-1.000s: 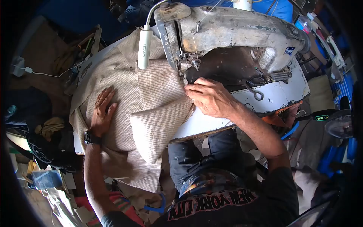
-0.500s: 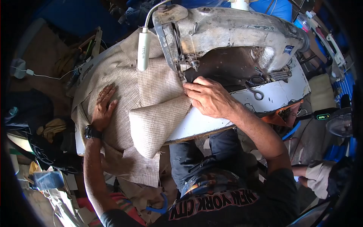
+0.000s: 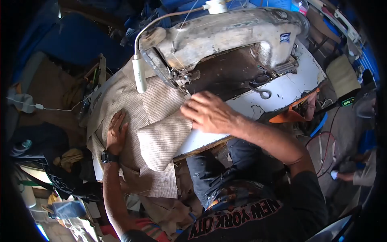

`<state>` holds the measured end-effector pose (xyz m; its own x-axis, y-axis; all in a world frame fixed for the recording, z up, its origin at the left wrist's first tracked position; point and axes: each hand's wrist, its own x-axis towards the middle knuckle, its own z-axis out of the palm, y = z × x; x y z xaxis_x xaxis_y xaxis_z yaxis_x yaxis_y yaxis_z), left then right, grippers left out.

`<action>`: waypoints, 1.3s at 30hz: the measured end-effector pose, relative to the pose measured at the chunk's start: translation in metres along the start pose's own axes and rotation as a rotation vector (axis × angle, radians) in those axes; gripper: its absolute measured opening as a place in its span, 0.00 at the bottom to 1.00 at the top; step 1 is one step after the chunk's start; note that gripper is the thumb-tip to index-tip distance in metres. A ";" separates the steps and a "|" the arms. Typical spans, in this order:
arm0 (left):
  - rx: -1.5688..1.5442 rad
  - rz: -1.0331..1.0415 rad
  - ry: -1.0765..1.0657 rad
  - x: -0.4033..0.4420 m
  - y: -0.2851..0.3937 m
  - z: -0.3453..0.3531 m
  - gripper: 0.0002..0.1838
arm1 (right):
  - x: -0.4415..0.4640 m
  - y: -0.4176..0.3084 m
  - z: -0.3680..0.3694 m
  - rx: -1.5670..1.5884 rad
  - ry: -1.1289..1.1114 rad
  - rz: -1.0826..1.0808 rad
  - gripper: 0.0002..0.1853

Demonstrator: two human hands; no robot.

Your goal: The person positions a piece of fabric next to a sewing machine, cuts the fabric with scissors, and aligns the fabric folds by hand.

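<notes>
Beige woven fabric (image 3: 133,99) lies over the left half of the table, with one flap (image 3: 161,139) folded over and hanging past the front edge. My left hand (image 3: 116,133) rests flat on this cloth, fingers stretched out. At the flap's right corner, just in front of the needle area, my right hand (image 3: 211,115) has its fingers curled on the fabric edge; the fingertips are partly hidden. Above it stands a worn grey sewing machine (image 3: 225,34), its needle end over the cloth.
Black-handled scissors (image 3: 264,93) lie on the white tabletop (image 3: 278,97) under the machine arm. A white lamp (image 3: 139,74) hangs by the machine head. Orange material (image 3: 288,117) shows below the right edge. Another person's foot (image 3: 342,176) is at far right.
The view has shifted, so the machine appears further left and more tilted. My right hand sits slightly further from the needle, towards my body. My left hand stays flat on the fabric.
</notes>
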<state>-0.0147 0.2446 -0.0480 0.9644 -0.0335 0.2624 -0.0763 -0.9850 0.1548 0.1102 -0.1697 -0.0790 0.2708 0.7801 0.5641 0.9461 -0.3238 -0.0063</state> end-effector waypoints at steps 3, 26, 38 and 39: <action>0.065 0.003 0.051 -0.008 0.017 -0.003 0.20 | -0.002 -0.030 -0.020 0.027 0.105 -0.066 0.20; -0.263 0.468 -0.185 0.021 0.131 0.030 0.23 | -0.048 -0.052 -0.036 0.325 0.027 0.076 0.21; -0.305 0.424 -0.226 0.012 0.124 0.034 0.20 | -0.050 -0.049 -0.041 0.278 0.006 0.033 0.15; -0.324 0.412 -0.230 0.013 0.125 0.034 0.20 | -0.050 -0.049 -0.041 0.280 0.005 0.034 0.15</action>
<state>-0.0032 0.1149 -0.0574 0.8661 -0.4753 0.1549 -0.4965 -0.7817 0.3775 0.0427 -0.2146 -0.0728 0.3034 0.7686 0.5633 0.9488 -0.1894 -0.2527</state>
